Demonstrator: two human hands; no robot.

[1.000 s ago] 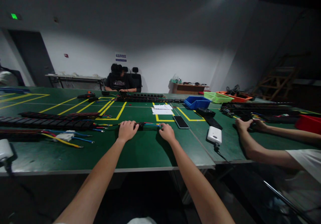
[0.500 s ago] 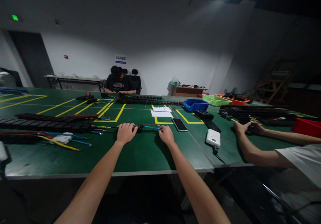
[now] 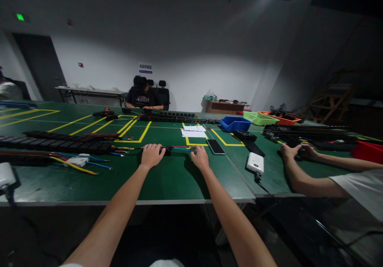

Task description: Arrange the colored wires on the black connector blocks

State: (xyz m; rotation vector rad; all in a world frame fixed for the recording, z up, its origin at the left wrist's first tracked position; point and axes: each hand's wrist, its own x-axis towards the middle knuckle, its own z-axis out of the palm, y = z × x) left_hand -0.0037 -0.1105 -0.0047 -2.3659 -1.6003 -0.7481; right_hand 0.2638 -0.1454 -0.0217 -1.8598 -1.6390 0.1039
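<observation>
My left hand [image 3: 152, 155] is closed over a cable bundle [image 3: 176, 148] lying across the green table [image 3: 167, 183]. Red, blue and other coloured wires run out of it to the right, with yellow ones at its left side. At the right ends of those wires is my right hand [image 3: 200, 157], its thumb and fingers curled toward the tips; whether it grips them is too small to tell. A dark phone [image 3: 216, 147] lies just right of that hand, and white papers [image 3: 194, 131] lie behind it.
Long black cable assemblies [image 3: 56, 144] lie at left, near a white charger [image 3: 6, 176]. A white device [image 3: 255, 163], a blue bin [image 3: 235, 124] and a green bin [image 3: 260, 118] stand at right. Another person's hands work at far right; a person sits across the table.
The view has shifted slightly. My right fingers have loosened a little around the wire ends. My left hand stays on the bundle.
</observation>
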